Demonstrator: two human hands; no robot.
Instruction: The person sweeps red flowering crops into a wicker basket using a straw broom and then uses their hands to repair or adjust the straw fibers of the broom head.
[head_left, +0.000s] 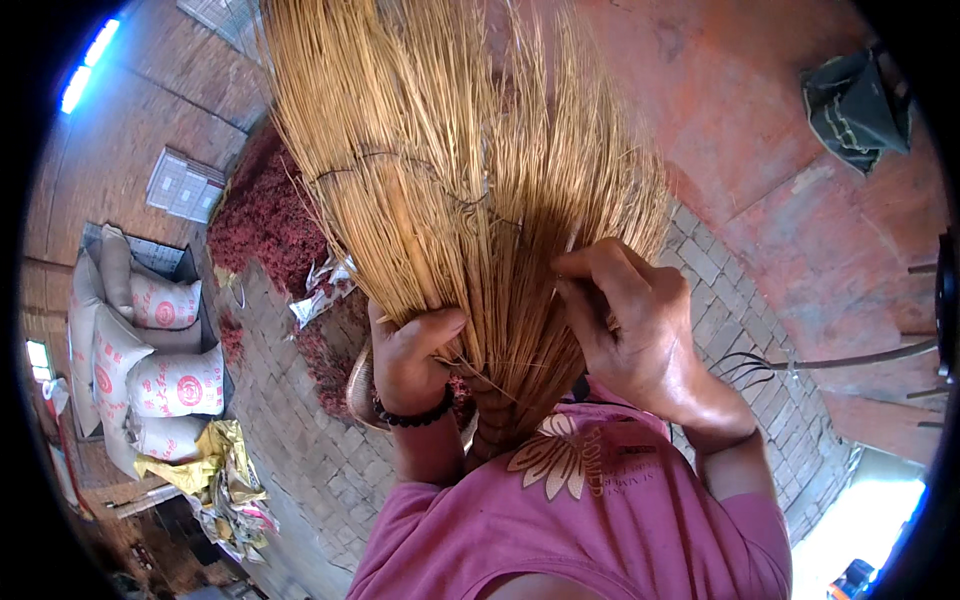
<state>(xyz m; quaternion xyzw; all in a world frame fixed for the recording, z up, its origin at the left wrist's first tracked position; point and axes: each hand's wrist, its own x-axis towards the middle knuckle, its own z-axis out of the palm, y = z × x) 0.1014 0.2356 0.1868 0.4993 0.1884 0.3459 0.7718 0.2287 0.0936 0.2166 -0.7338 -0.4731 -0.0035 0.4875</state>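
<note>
A straw broom point(400, 100) fans out in front of me, its stiff golden bristles spreading away and its bound neck against my pink shirt. Near the neck, on the left side, my left hand point(412, 362) grips the broom, thumb on top and the other fingers hidden behind the straw. My right hand point(635, 315) is held over the right part of the bristles, thumb and forefinger pinched; what they hold is too thin to make out. A dark cord point(420, 168) runs across the bristles in a wavy line.
Stacked white sacks point(180, 385) with red print stand at the left, a crumpled yellow sheet point(215, 460) beside them. A heap of dark red plant stalks point(265, 215) lies on the brick floor. A fork point(850, 362) and a dark green bag point(855, 110) are at the right.
</note>
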